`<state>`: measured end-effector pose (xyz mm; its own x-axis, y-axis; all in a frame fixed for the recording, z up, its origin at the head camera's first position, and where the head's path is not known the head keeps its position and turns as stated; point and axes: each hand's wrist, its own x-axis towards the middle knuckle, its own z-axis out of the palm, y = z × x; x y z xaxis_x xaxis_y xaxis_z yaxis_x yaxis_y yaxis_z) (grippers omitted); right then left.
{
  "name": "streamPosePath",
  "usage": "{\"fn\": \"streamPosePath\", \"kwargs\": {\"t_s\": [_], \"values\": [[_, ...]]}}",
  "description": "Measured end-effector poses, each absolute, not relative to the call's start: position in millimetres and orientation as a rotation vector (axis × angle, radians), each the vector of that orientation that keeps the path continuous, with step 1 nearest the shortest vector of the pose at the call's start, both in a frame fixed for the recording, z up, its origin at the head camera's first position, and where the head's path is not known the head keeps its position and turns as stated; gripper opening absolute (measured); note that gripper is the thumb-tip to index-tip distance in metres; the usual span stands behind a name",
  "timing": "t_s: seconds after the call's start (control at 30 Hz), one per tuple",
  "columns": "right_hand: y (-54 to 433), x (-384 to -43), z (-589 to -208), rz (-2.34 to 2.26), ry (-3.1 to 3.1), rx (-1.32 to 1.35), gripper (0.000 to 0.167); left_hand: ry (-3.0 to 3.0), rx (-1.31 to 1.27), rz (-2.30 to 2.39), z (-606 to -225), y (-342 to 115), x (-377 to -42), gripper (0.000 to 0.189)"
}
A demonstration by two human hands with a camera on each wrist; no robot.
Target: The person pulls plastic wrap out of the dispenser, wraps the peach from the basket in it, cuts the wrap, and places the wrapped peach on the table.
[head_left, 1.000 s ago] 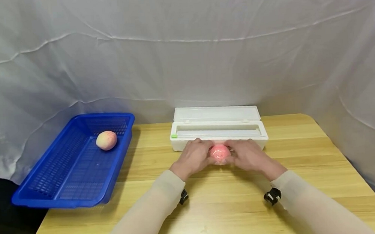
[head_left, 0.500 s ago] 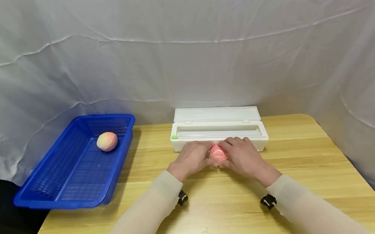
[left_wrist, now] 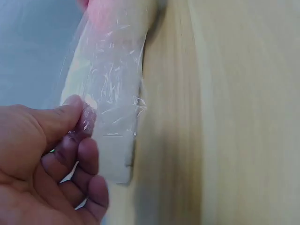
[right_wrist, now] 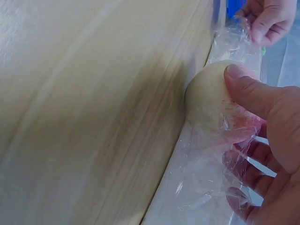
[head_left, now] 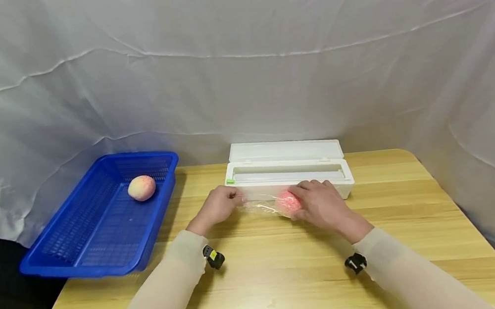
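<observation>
My right hand [head_left: 321, 204] grips a pink and cream peach [head_left: 288, 203], its thumb on the pale side in the right wrist view and its fingers behind the clear film. Out to the left, my left hand [head_left: 217, 206] pinches the end of the clear cling film [left_wrist: 112, 79] between thumb and index finger. The film stretches from those fingers to the peach, with small creases along it. Just behind both hands stands the white cling film box [head_left: 288, 173], lid up, a roll inside.
A blue plastic basket [head_left: 149, 253] stands on the left of the wooden table [head_left: 286, 280], holding another peach [head_left: 142, 188]. A green slider [head_left: 230, 181] sits at the box's left end. Grey cloth [head_left: 240, 75] hangs behind the table.
Both hands were round the peach before. My left hand has moved away to the left, drawing the film out sideways, while my right hand keeps the peach in nearly the same place.
</observation>
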<state>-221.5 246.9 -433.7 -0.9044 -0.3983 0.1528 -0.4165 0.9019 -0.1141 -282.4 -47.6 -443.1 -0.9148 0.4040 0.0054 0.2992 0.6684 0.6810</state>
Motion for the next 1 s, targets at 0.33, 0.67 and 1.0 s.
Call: {"fn": "streamPosePath", "kwargs": {"t_s": [0.33, 0.67, 1.0], "values": [[245, -222, -440, 0.211, -2.910, 0.606, 0.078, 2.584, 0.220, 1.360, -453, -48, -280, 0.020], [251, -219, -445, 0.210, -2.854, 0.630, 0.072, 2.675, 0.048, 1.316, -447, -43, -270, 0.012], [253, -217, -446, 0.209, -2.848, 0.642, 0.075, 2.858, 0.054, 1.280, -433, -57, -264, 0.018]]}}
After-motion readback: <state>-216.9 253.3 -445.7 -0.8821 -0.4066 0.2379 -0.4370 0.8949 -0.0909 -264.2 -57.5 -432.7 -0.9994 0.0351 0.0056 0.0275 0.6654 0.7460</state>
